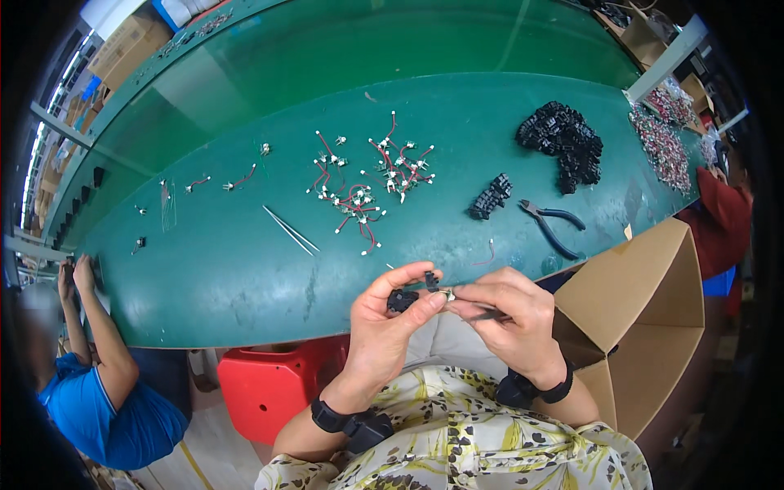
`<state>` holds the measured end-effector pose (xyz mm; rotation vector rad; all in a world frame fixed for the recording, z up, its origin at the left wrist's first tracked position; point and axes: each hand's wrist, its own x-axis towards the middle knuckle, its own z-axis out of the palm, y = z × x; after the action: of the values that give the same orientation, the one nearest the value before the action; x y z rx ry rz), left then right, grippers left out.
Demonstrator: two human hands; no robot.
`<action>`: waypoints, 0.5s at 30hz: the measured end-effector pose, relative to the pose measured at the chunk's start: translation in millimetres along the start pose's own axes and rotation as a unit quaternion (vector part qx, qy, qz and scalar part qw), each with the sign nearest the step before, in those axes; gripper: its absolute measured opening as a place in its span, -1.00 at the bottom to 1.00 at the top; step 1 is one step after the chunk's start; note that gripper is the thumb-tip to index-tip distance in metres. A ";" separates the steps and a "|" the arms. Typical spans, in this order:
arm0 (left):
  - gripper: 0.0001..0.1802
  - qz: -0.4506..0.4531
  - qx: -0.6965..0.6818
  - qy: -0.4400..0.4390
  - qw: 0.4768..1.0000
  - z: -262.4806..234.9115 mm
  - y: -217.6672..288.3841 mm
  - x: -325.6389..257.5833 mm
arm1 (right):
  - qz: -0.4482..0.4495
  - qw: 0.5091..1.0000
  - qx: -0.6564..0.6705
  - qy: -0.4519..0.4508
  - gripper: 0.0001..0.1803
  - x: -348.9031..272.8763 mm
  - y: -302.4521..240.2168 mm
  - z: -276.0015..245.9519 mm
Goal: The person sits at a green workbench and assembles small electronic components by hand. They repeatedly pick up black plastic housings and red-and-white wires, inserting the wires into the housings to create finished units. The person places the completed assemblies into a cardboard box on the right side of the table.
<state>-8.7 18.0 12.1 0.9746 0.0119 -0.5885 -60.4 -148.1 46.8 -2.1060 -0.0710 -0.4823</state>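
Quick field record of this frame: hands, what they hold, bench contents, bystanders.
left hand: pinches a small black plastic part between thumb and fingers
right hand: grips a thin dark tool, tip at the part
bench: green mat
wired pieces: loose cluster with red wires, mid bench
black parts pile: far right
pliers: lying right of centre, untouched
tweezers: lying left of centre
cardboard box: open, at the person's right
co-worker: blue shirt, seated lower left
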 end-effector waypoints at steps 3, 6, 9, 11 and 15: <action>-0.58 -0.009 -0.043 -0.024 0.999 3.7 1.2 -0.2 | -0.009 1.000 -0.005 0.005 -0.77 -1.0 -0.9 -1.8; -0.57 -0.062 -0.125 -0.084 0.987 -0.1 3.0 -0.5 | -0.054 0.998 -0.012 0.021 -0.76 2.4 -3.7 -8.8; -0.56 -0.102 -0.155 -0.125 0.975 -5.1 4.6 0.1 | -0.137 0.986 -0.088 0.033 -0.65 3.6 -0.8 -15.9; -0.55 -0.119 -0.174 -0.133 0.968 -5.7 3.2 0.1 | -0.184 0.974 -0.127 0.027 -0.57 2.1 2.6 -17.1; -0.54 -0.131 -0.168 -0.135 0.968 -3.3 -0.7 -1.4 | -0.215 0.964 -0.156 0.011 -0.52 3.2 8.9 -18.8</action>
<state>-9.4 20.9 10.0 0.5599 -0.0018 -0.9276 -61.2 -169.0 49.8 -2.3997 -0.4756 -0.8179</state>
